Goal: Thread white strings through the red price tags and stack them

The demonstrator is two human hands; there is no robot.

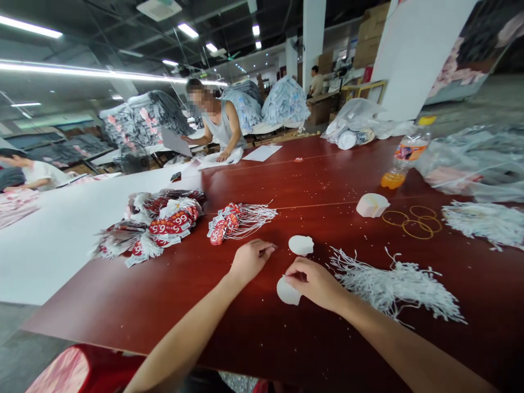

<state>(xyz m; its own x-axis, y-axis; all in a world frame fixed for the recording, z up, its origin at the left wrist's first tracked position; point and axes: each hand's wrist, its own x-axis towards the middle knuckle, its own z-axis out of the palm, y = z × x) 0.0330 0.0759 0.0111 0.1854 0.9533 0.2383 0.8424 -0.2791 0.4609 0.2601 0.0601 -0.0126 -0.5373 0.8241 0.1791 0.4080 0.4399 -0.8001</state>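
Note:
My right hand pinches the upper edge of a white rounded paper tag just over the dark red table. My left hand is closed, thumb and fingertips together; whatever is between them is too small to make out. Just beyond both hands lies a small stack of white tags. To the right of my right hand spreads a bundle of white strings. Past my left hand is a fanned bunch of red tags with white strings attached.
A larger pile of red tags lies left. On the right are a thicker white tag stack, yellow rubber bands, more strings, and an orange drink bottle. Across the table a person handles sheets.

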